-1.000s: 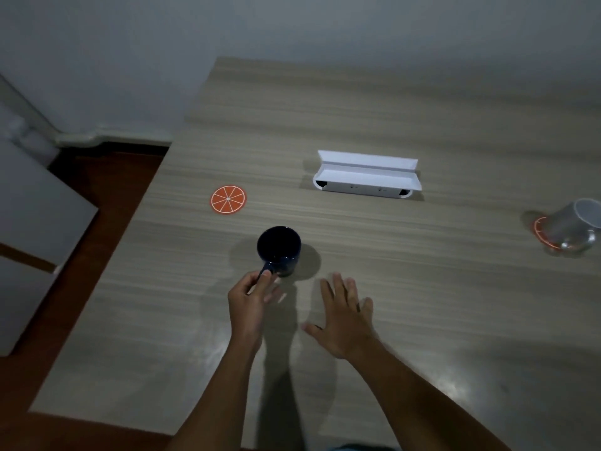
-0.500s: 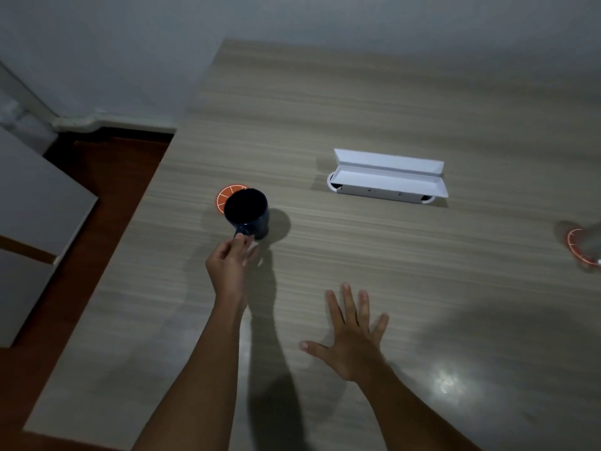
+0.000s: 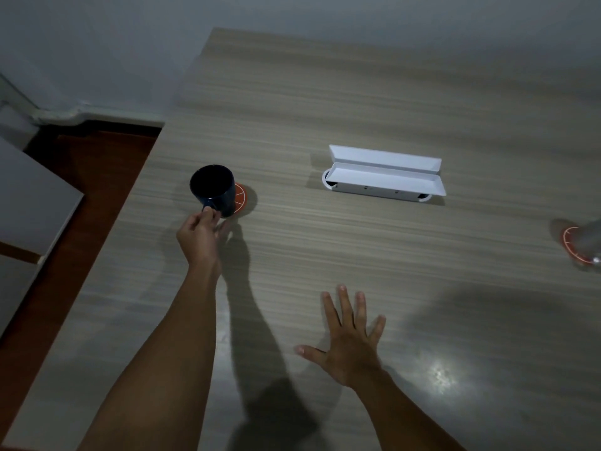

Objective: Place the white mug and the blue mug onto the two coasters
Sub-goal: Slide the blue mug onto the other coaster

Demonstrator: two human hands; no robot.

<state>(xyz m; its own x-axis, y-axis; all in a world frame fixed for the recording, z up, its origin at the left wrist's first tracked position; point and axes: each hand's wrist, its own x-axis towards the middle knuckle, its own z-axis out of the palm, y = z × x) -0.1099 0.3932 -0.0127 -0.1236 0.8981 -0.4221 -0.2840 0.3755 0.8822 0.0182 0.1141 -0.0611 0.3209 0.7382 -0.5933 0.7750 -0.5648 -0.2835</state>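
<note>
My left hand (image 3: 198,236) pinches the handle of the dark blue mug (image 3: 214,190), which is upright over the left orange coaster (image 3: 241,197) and covers most of it; whether the mug touches the coaster I cannot tell. My right hand (image 3: 349,340) lies flat on the table with fingers spread, holding nothing. At the right frame edge the white mug (image 3: 592,237) stands on the second orange coaster (image 3: 572,244), mostly cut off by the frame.
A white open box (image 3: 383,174) sits on the wooden table (image 3: 357,92) behind the middle. The table's left edge drops to a reddish floor (image 3: 87,164), with a grey panel (image 3: 29,206) at the far left.
My left hand has carried the blue mug from the table's middle leftward and away from me, over the left coaster. My right hand stayed flat on the table.
</note>
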